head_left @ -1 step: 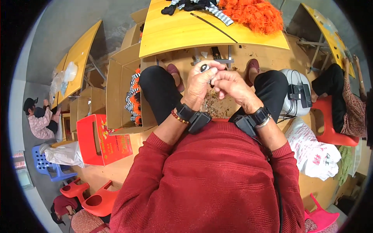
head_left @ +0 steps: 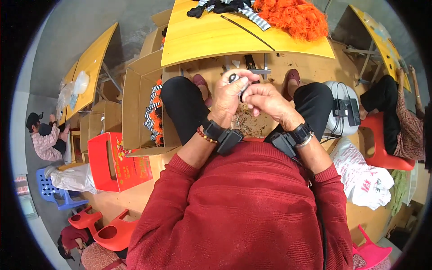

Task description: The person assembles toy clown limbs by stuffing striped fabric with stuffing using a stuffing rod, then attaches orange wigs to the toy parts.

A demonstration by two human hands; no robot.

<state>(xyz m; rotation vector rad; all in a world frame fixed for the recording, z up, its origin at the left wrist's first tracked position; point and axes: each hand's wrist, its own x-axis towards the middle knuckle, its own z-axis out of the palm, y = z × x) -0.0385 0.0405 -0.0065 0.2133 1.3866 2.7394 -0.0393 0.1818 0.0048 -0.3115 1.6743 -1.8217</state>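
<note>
My left hand (head_left: 227,94) is closed round a small black-and-white piece (head_left: 233,78), whose dark rounded end shows between thumb and forefinger. Its kind is unclear, since my fingers cover most of it. Pressed close on the right, my right hand (head_left: 267,100) pinches at the same piece, with thumb and fingertips together. Both hands are held up between my knees, just short of the yellow table (head_left: 202,40). On that table lie a heap of orange fringed material (head_left: 294,20), black-and-white striped strips (head_left: 256,18) and a thin dark stick (head_left: 247,31).
Left of my knee stands a cardboard box (head_left: 137,99) holding striped and orange pieces (head_left: 156,114). Nearby is a red box (head_left: 101,162). A white stool-like object (head_left: 344,90) with black devices and cables stands right. Scraps litter the floor. Other people sit at both sides.
Both hands have shifted very slightly left with the small piece between them. Otherwise the scene looks the same.
</note>
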